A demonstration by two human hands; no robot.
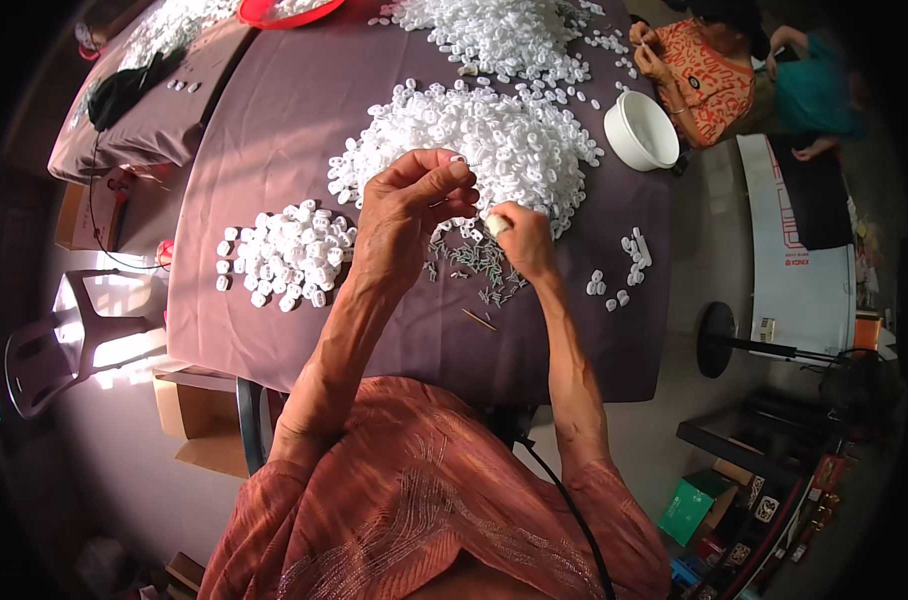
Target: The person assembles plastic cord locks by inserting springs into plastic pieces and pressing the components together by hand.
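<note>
My left hand (421, 205) is raised over the near edge of a big heap of small white oval plastic pieces (464, 135). Its thumb and forefinger are pinched together at a tiny item too small to name. To its right, my right hand (523, 238) is closed and low at the heap's near side, with a pale spot at the thumb; what it grips is hidden. Just below the hands lie many small grey metal pins (489, 275) and a thin brown stick (479, 319). Left of my left forearm is a smaller pile of thicker white pieces (292, 255).
A white tub (641, 131) stands at the table's right edge, near a person in orange (709, 75) handling something small. A few white pieces (634, 255) lie at right. Beyond are another white heap (504, 40), a red tray (289, 12) and a grey chair (74, 325).
</note>
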